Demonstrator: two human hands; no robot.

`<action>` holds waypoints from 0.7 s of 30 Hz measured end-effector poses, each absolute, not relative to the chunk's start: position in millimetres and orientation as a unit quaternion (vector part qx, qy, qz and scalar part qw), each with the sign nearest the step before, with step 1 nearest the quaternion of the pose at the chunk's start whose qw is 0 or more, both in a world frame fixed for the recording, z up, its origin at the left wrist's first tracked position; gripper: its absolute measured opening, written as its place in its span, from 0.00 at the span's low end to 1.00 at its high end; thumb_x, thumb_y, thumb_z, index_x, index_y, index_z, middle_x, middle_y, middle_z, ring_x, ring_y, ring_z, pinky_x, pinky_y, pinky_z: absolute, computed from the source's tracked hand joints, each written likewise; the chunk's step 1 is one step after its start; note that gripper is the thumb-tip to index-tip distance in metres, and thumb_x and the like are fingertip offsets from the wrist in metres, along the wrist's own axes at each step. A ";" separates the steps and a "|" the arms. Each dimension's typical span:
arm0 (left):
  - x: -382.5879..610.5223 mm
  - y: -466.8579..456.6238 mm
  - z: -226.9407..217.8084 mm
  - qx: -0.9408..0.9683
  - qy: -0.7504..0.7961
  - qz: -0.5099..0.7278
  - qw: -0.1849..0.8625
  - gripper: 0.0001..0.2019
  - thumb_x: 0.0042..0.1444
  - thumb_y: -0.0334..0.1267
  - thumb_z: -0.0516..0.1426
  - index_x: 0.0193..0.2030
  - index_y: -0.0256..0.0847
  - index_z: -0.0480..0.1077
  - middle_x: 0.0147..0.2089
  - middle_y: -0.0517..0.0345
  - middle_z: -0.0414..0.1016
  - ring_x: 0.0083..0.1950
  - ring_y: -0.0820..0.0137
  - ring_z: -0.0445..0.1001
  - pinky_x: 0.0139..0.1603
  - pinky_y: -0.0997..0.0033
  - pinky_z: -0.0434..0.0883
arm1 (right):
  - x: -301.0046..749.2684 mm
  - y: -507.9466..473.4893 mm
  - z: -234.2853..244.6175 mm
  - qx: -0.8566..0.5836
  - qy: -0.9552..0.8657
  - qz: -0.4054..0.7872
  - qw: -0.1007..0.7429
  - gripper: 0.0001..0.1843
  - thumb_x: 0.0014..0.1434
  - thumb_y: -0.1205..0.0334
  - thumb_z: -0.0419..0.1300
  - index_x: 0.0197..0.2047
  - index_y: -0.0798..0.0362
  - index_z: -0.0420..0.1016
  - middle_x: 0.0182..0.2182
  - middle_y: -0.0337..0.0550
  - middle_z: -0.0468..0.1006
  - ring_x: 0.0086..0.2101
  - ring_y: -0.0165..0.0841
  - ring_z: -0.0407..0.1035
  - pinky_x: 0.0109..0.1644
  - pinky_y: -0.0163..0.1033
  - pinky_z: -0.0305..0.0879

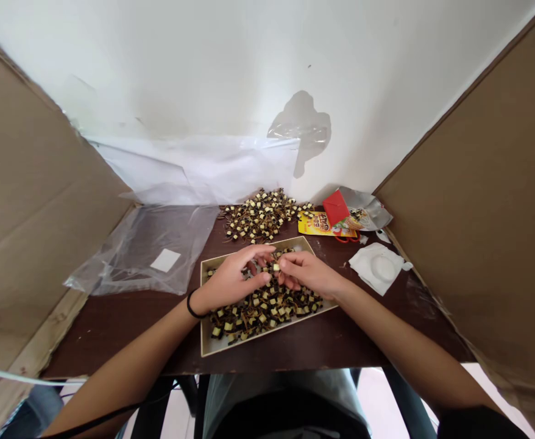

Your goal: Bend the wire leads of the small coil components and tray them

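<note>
Above a shallow cardboard tray (202,332), my two hands are close together. Between the thumb and fingers of my right hand (306,270) is a small yellow-and-black part (276,267), like a little wound coil. My left hand (233,275) is just left of it, thumb and fingers apart and curved, with nothing clearly visible in them. Many similar parts (267,305) with thin brownish leads lie jumbled in the tray below. Both hands hide some of the tray's middle.
Behind the tray is a loose pile of the same parts (262,213). A clear plastic bag (125,256) lies left. A yellow snack packet (311,224), a red packet (336,208) and a white tissue (363,262) are at right. Cardboard panels (491,201) flank the dark table (340,341).
</note>
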State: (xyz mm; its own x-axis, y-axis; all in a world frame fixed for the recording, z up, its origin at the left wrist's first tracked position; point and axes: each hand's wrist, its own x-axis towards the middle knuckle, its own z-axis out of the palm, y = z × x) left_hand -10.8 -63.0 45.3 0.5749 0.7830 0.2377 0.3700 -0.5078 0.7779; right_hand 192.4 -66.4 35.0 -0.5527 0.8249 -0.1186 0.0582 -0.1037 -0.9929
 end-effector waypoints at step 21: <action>-10.2 -61.1 46.1 0.850 0.292 0.294 0.326 0.13 0.60 0.39 0.54 0.49 0.41 0.71 0.46 0.50 0.73 0.46 0.66 0.71 0.47 0.67 0.68 | 191.8 -66.8 33.4 -0.338 -0.637 0.638 0.270 0.25 0.49 0.39 0.61 0.29 0.56 0.70 0.22 0.35 0.70 0.19 0.22 0.60 0.23 0.30 0.57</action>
State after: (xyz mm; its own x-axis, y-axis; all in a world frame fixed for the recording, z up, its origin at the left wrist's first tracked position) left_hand -10.2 -61.1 46.1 0.6572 0.6874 0.3091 0.3041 -0.6170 0.7258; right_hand 191.8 -66.8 33.4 -0.6252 0.7756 -0.0870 0.0858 -0.0425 -0.9954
